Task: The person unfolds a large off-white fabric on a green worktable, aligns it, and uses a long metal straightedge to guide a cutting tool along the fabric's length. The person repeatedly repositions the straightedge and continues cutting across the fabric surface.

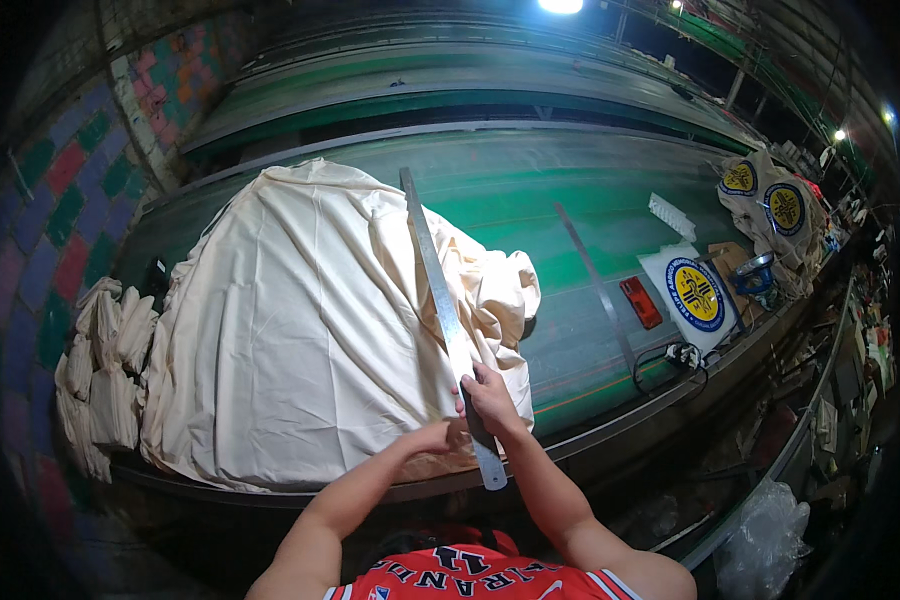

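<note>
A long metal straightedge [440, 300] slants across a big cream cloth [290, 330], which is spread in loose folds over the green table. Its near end juts past the table's front edge. My right hand [492, 400] is closed around the straightedge close to that end. Beside it, at the cloth's near edge, is my left hand [440, 437]. The left fingertips reach toward the straightedge and are partly hidden, so their grip does not show. On the right, the cloth bunches up in crumpled folds [505, 285].
Folded cream cloth bundles [115, 405] stand at the left. Right on the green table [570, 375] lie a thin strip [595, 280], a red phone [641, 303], a black cable [682, 355] and a sheet with a round blue-yellow emblem [697, 293]. A clear plastic bag [765, 540] sits lower right.
</note>
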Demonstrator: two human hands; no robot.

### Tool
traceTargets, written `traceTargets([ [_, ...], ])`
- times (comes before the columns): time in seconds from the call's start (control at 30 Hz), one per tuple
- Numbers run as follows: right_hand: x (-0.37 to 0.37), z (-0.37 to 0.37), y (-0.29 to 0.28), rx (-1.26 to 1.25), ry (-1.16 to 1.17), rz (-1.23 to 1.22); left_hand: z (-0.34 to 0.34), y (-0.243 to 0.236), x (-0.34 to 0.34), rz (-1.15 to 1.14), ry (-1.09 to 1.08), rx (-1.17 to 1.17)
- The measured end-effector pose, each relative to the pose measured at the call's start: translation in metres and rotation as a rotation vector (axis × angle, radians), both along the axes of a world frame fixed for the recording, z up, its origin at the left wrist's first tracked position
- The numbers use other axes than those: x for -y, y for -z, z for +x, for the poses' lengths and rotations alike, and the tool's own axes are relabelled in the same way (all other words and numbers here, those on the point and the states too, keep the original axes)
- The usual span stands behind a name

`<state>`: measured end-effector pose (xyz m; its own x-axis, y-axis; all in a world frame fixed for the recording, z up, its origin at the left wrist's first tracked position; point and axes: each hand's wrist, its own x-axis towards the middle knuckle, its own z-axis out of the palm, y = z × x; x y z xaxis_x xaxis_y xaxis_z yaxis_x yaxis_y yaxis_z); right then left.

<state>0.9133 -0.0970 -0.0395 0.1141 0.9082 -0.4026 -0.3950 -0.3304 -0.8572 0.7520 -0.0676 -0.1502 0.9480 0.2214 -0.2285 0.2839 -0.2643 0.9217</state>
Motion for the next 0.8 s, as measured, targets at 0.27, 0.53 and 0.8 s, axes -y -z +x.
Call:
traceTargets([
  [0.27, -0.004, -0.026, 0.011, 0.299, -0.214, 0.008, -0.01, -0.071, -0.068, -1.068, -0.831, 0.293],
  [0.53, -0.093, 0.104, 0.126, 1.156, 0.796, 0.115, -0.037, -0.063, -0.068, -1.067, -1.069, 0.167],
  [0.8, -0.118, 0.135, 0.146, -0.446, 0.535, -0.047, -0.034, -0.057, -0.065, -0.988, -1.195, 0.111],
])
